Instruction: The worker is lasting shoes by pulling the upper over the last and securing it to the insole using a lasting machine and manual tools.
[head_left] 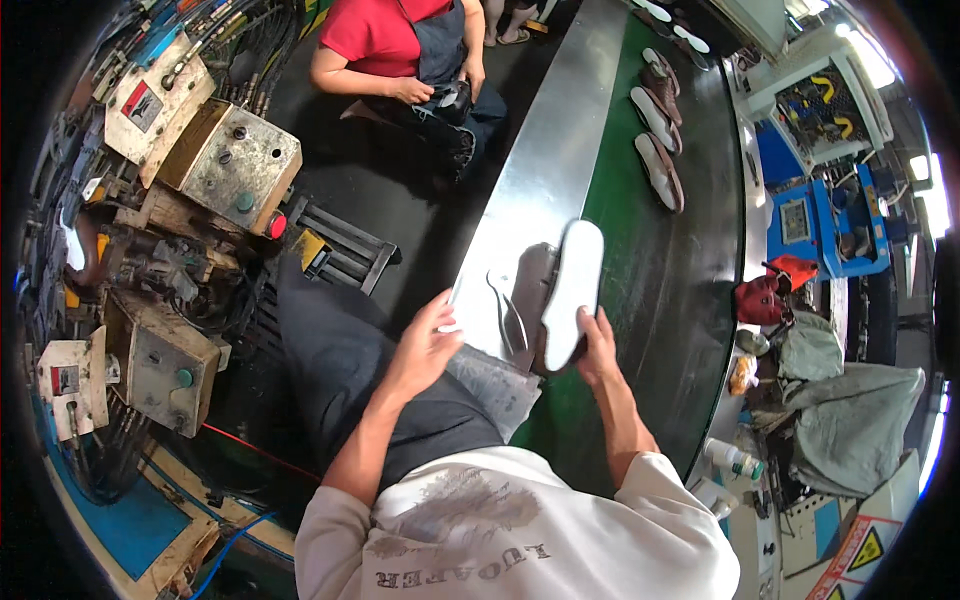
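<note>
My right hand (598,350) grips a shoe (574,290) near its lower end, its white sole turned up, above the metal ledge's right edge. Dark upper shows along the shoe's left side. At the ledge's left edge is my left hand (428,345), fingers apart and slightly bent, with no held thing that I can make out. Between the hands a curved, shiny shoehorn-like tool (511,315) lies on the metal ledge (545,130). A greyish translucent sheet (495,388) hangs at the ledge's near end, beside my leg.
Several brown shoes (658,172) lie along the green conveyor belt (625,200) farther up. Across the ledge a person in a red shirt (375,40) sits holding a dark shoe (454,100). Worn control boxes (235,165) stand left. Grey cloth (860,430) and a white bottle (733,458) are right.
</note>
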